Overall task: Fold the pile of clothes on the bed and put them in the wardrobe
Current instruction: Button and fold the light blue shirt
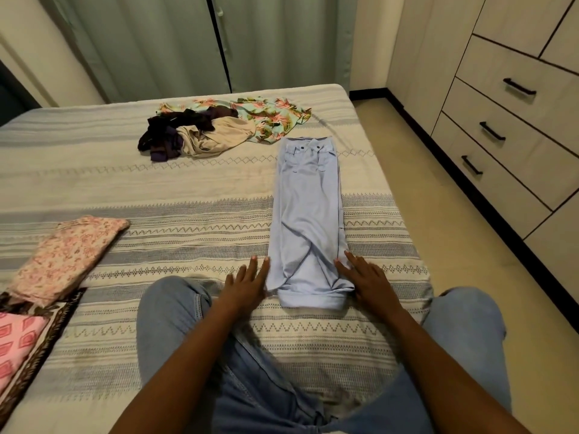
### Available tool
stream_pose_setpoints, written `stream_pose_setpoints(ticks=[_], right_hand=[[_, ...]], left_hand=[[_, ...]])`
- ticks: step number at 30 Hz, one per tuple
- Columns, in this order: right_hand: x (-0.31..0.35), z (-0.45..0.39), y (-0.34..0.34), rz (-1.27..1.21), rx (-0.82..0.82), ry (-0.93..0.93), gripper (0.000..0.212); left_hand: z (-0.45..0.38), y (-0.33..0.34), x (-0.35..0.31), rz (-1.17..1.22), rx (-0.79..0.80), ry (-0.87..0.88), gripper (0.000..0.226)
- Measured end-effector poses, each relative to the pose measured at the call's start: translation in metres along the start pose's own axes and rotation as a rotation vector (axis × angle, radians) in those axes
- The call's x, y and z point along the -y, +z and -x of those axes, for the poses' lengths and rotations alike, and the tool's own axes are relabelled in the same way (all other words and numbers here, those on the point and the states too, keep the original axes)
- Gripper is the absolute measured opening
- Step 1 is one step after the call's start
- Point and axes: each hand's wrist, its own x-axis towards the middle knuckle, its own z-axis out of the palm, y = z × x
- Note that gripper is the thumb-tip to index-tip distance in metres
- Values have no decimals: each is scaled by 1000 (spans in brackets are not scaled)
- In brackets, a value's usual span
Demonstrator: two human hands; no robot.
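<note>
Clothes pile (219,130) near bed's (156,183) far edge; blue shirt (308,220) between flat left hand (247,285), right hand (365,281); two folded pieces (67,258) at left edge.

Our striped woven-cover bed (194,189) and its load.
On it we see a long folded pale-blue garment (308,220), an unfolded clothes pile (219,128), and a folded pink floral cloth (67,256).

Light-blue garment (308,220) in a long strip on bed (156,189); unfolded pile (216,128) beyond

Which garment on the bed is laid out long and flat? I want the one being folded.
The light blue garment, a narrow strip between both hands. The others are bunched in a pile or already folded at left.
</note>
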Motion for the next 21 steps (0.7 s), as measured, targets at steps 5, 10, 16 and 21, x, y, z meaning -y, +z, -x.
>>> stream_pose_setpoints(ticks=[5,10,16,21], right_hand=[[3,-12,-4,-79,-33,-76,75],[-5,-18,-30,-370,-180,-15,53],[-18,-14,-54,-649,-218,248,35],[-2,-28,-75,-722,-273,235,22]], left_hand=[[-3,-11,-8,-17,-274,175,66],[-7,-34,-11,217,-470,431,46],[17,-54,-38,780,-485,276,16],[-9,-61,-49,1019,-593,127,27]])
